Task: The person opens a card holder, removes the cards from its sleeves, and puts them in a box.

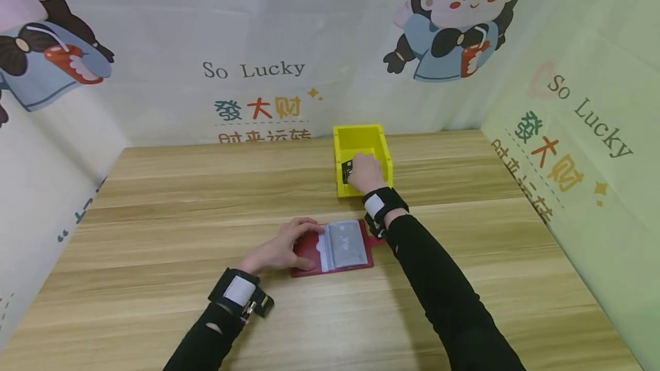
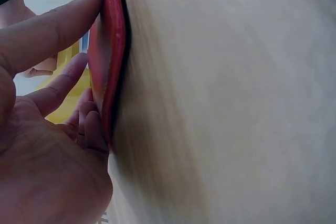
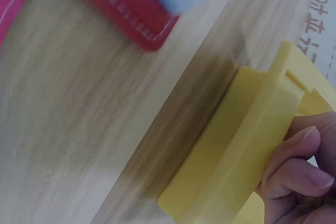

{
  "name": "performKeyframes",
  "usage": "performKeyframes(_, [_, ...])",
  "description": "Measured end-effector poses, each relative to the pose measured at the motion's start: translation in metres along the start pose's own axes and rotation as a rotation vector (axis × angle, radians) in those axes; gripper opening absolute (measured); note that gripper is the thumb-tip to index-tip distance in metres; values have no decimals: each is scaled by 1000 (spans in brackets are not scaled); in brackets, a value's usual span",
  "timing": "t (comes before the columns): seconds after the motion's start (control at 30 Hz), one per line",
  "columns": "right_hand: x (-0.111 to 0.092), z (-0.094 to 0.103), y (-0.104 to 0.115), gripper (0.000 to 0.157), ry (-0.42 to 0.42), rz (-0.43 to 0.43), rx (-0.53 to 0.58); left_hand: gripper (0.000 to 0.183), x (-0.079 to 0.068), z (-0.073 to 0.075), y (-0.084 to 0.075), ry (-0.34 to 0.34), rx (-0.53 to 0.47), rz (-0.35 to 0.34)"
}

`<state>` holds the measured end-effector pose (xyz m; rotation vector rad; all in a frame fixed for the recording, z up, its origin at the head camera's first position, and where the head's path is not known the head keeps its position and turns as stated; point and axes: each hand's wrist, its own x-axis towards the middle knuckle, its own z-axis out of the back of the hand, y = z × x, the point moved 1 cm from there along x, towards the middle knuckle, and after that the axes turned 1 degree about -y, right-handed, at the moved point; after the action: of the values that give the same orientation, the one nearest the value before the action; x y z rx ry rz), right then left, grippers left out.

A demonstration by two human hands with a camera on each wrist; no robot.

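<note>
A red card holder [image 1: 309, 247] lies spread on the table with clear plastic sleeves [image 1: 348, 243] on its right half, the top one marked "VIP". My left hand [image 1: 286, 248] rests on its left cover, thumb at the near edge and fingers by the far one. In the left wrist view the thumb and fingertips touch the red cover [image 2: 107, 51]. My right hand [image 1: 367, 173] is inside a yellow bin [image 1: 361, 131], fingers curled, with a black card [image 1: 347, 172] at its fingertips. The right wrist view shows those bent fingers [image 3: 296, 174] behind the bin wall [image 3: 236, 145]; the card is hidden there.
The bin stands near the back of the wooden table [image 1: 206, 199], beyond the card holder. A red strap [image 1: 377, 241] sticks out at the holder's right, under the right wrist. Printed curtains [image 1: 258, 33] enclose the back and sides.
</note>
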<state>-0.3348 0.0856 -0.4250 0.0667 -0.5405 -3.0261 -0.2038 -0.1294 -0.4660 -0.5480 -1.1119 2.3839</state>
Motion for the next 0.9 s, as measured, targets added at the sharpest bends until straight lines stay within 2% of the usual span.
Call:
performKeyframes(0.17, [0,0,2,12,20,0,31,64,-2,1,0,-3,-5,4])
performKeyframes(0.37, [-1,2,1,18,56,-49,40,64,-2,-1,0,-12,-6,3])
performKeyframes(0.9, [-4,8,-4,14,56,-58,94,65,1,-1,2,-8,0,-1])
